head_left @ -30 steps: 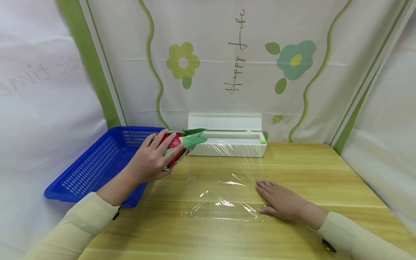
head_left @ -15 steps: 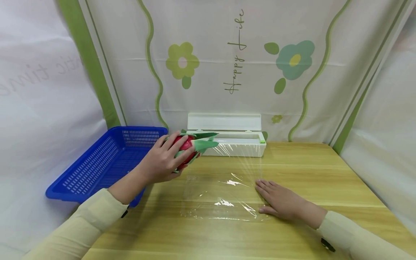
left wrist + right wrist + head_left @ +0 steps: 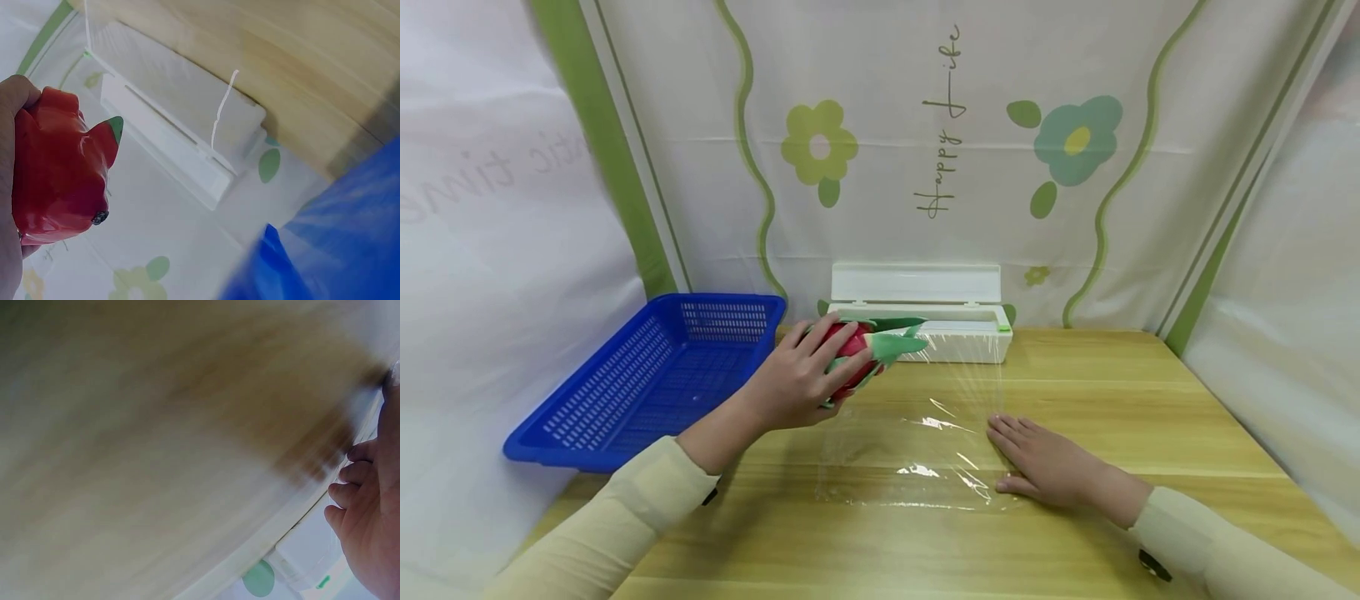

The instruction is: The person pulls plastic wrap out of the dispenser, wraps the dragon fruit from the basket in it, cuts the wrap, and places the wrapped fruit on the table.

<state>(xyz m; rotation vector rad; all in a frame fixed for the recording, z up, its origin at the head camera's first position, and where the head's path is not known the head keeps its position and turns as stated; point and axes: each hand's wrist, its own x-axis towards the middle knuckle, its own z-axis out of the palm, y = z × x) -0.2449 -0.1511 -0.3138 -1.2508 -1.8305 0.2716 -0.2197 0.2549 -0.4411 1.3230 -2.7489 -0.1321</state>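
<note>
The fruit [image 3: 59,169] is glossy red, its leaves [image 3: 895,345] shading from pale to dark green. The film [image 3: 913,446] is clear, streaked with white glints. At the desk's [image 3: 1120,417] back edge the box [image 3: 916,287] is white with a bright green tab [image 3: 1004,327]. The basket [image 3: 583,461] by the left edge is deep blue, patterned with rows of slots. The desk is yellow-brown, wood-grained. Behind its back edge, the cloth [image 3: 880,225] is white, printed with wavy green lines [image 3: 747,75], olive lettering [image 3: 936,158], a yellow-green flower [image 3: 803,129] and a yellow-centred blue-green one [image 3: 1093,125]. The sleeves [image 3: 1217,533] are pale yellow.

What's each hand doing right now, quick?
Left hand: holding the red-and-green fruit.
Right hand: open, at the edge of the clear film.
</note>
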